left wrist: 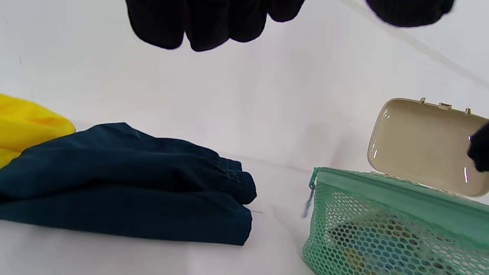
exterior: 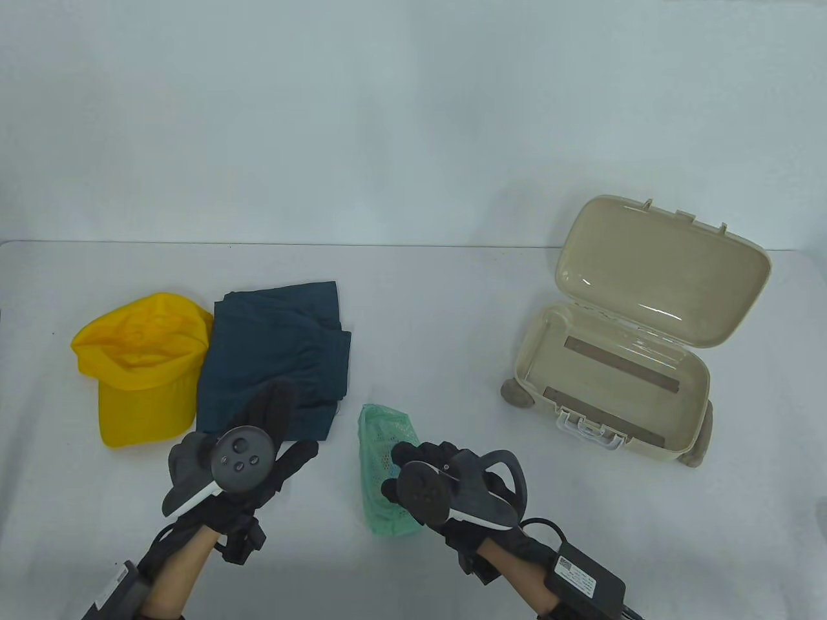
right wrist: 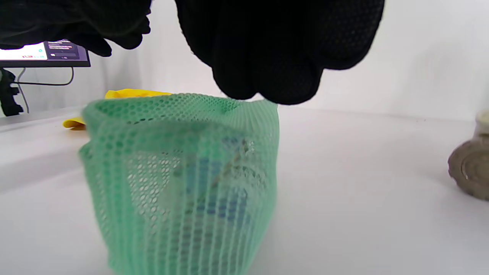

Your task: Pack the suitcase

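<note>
An open beige suitcase (exterior: 701, 387) stands at the right with its lid (exterior: 665, 271) raised and nothing visible inside. A green mesh pouch (exterior: 381, 439) lies front centre. My right hand (exterior: 400, 465) is over it, and its fingertips (right wrist: 267, 49) touch the top of the pouch (right wrist: 183, 183); the thumb stays apart. My left hand (exterior: 291, 423) hovers open above the near corner of a folded dark teal garment (exterior: 278, 349). A yellow cap (exterior: 142, 361) lies to its left. The left wrist view shows the garment (left wrist: 126, 183), pouch (left wrist: 382, 229) and lid (left wrist: 424, 145).
A grey suitcase wheel (right wrist: 470, 172) shows at the right edge of the right wrist view. A monitor (right wrist: 57, 51) stands beyond the table's left side. White table surface lies between the pouch and the suitcase.
</note>
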`<state>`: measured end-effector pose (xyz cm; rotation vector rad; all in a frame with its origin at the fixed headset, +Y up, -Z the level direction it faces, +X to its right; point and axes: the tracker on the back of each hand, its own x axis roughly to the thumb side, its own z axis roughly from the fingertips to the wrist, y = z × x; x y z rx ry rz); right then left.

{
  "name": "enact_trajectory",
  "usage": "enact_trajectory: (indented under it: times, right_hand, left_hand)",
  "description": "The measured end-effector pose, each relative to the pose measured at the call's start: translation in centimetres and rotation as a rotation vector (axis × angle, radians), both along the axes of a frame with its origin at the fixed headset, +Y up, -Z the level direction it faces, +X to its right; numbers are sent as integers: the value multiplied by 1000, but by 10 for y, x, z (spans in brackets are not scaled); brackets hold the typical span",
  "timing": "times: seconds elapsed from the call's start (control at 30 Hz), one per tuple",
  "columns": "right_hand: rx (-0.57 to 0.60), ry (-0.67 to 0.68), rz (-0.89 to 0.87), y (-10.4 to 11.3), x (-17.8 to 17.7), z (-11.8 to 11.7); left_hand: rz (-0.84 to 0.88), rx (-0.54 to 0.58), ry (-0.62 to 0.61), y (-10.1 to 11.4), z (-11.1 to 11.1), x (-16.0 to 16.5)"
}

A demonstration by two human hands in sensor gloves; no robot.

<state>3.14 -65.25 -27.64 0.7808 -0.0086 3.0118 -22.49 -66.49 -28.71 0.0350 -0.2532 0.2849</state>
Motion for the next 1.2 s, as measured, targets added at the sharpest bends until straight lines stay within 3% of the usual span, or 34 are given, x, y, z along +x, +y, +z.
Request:
enact_trajectory:
  times: [0.27,0.5,0.73,0.97,1.2]
  right_hand:
    - [-49,-74,196,4,-57,-27]
    - [-100,-155,499,-20,-94,-41]
    - [-103,-195,650,-35,-107,-43]
    - [-176,-239,615,-35,-100,-47]
    - [-284,-316,399,4,-65,-53]
  left_hand:
    - [-10,-22,67,-6,-2,-10]
    - [-49,8,161,-5,-6,-29]
    - [-25,7,192,-3,-7,-39]
    - [-19,38,156,3,-3,-34]
    - [-31,69,120,7,2,-26]
